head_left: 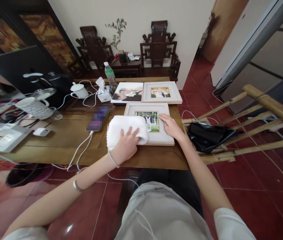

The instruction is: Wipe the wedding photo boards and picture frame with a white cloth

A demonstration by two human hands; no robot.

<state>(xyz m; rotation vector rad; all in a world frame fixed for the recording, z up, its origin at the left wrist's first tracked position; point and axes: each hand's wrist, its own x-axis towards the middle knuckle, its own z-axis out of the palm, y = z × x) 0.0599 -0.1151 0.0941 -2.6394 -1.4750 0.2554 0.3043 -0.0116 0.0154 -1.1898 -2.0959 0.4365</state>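
Observation:
A folded white cloth [115,128] covers the left part of a light-framed picture [170,140] lying flat on the table. On top of the cloth sits my left hand [127,145], its fingers bent and spread as they hold it against the frame. My right hand [171,126] rests on the frame's right side, fingers stretched out at the edge of the photo [153,124]. That photo shows people outdoors. Behind it lie a second framed picture [176,96] and an unframed-looking picture panel [139,96], side by side. The cloth hides the left edge of the near frame.
A phone [98,119] with white cables lies left of the cloth. Farther back stand a tissue box [104,95], a bottle [109,74] and a lidded cup [79,90]. A power strip [10,136] is at left. A bamboo chair [263,106] with a black bag [206,135] flanks the table's right.

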